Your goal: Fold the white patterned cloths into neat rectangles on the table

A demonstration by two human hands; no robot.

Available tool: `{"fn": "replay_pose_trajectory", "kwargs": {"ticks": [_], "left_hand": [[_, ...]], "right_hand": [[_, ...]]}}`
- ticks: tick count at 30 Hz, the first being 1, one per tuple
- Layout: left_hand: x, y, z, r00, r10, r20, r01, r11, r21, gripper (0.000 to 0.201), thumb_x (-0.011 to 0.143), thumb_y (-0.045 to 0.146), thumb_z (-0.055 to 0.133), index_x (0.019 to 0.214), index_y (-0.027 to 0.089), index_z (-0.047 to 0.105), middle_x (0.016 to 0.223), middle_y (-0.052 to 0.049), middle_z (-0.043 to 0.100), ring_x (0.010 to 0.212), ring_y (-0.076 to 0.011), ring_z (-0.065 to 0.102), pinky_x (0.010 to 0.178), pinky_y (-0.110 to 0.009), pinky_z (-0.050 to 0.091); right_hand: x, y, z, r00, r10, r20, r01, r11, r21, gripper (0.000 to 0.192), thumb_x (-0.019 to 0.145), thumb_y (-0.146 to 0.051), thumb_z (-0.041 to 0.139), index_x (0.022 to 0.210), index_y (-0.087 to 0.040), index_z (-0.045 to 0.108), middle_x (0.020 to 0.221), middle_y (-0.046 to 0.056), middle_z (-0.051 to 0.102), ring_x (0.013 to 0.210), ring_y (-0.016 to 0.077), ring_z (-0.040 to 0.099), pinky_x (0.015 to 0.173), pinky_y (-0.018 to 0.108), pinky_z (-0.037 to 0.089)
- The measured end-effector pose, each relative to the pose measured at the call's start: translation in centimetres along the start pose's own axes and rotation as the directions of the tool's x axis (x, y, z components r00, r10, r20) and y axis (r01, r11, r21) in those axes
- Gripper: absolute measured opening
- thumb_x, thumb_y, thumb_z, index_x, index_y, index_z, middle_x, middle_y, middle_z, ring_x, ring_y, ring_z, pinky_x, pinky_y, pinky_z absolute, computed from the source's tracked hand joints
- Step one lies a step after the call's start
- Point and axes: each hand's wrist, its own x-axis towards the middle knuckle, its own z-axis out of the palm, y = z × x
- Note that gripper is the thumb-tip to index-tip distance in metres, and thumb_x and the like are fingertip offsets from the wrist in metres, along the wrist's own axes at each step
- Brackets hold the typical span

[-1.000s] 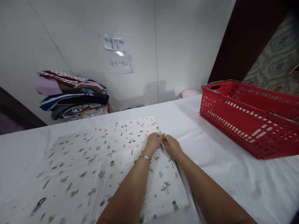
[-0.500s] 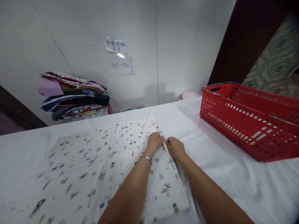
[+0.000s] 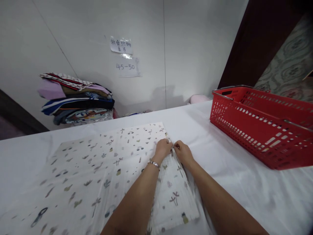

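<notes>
A white cloth point(image 3: 132, 156) printed with palms, birds and rainbows lies spread over the white-covered table, its right part folded into layers. My left hand point(image 3: 163, 148), with a bracelet at the wrist, is closed on the cloth's right edge. Just right of it, my right hand point(image 3: 183, 152) pinches the same edge, thumb and fingers together. The two hands nearly touch. The fingertips and the layers between them are partly hidden. Part of the cloth lies under my left forearm.
A red perforated basket point(image 3: 254, 127) with metal handles stands on the right of the white table covering point(image 3: 234, 182). Behind the table's far edge, at left, rises a pile of folded fabrics point(image 3: 78, 99). Paper signs point(image 3: 126, 67) hang on the wall; a pink item point(image 3: 198, 99) shows behind the edge.
My right hand has shifted slightly up and left, closer to my left hand at the cloth's edge. The cloth lies almost as before, and the view has tilted a little.
</notes>
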Motion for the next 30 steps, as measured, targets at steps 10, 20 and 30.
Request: {"fn": "replay_pose_trajectory", "kwargs": {"ticks": [10, 20, 30], "left_hand": [[0.4, -0.5, 0.2, 0.999, 0.010, 0.037, -0.008, 0.997, -0.073, 0.026, 0.082, 0.029, 0.044, 0.066, 0.014, 0.059, 0.051, -0.003, 0.059, 0.046, -0.0113, 0.056, 0.044, -0.019, 0.038], [0.2, -0.5, -0.5, 1.000, 0.005, 0.020, -0.004, 0.998, -0.068, 0.025, 0.083, 0.022, 0.041, 0.071, 0.015, 0.062, 0.071, -0.006, 0.068, 0.055, -0.0129, 0.060, 0.054, -0.023, 0.043], [5.0, 0.8, -2.2, 0.987, 0.002, -0.159, 0.038, 0.969, 0.245, 0.037, 0.082, 0.051, 0.049, 0.087, 0.017, 0.063, 0.091, -0.009, 0.069, 0.087, -0.0206, 0.063, 0.068, -0.026, 0.043]], "right_hand": [[0.2, 0.8, 0.7, 0.999, -0.037, -0.003, 0.035, 0.936, 0.351, 0.022, 0.079, -0.033, 0.050, 0.099, -0.023, 0.054, 0.079, -0.001, 0.068, 0.063, 0.0133, 0.057, 0.061, 0.025, 0.042], [0.7, 1.8, 1.4, 1.000, -0.016, 0.019, 0.008, 0.931, 0.366, 0.036, 0.072, -0.021, 0.050, 0.108, -0.024, 0.051, 0.078, -0.002, 0.065, 0.065, 0.0129, 0.056, 0.062, 0.025, 0.041], [0.1, 1.0, 1.1, 0.996, -0.085, 0.014, 0.078, 0.959, 0.272, 0.041, 0.075, -0.019, 0.048, 0.116, -0.026, 0.049, 0.090, -0.001, 0.066, 0.065, 0.0123, 0.055, 0.063, 0.025, 0.041]]}}
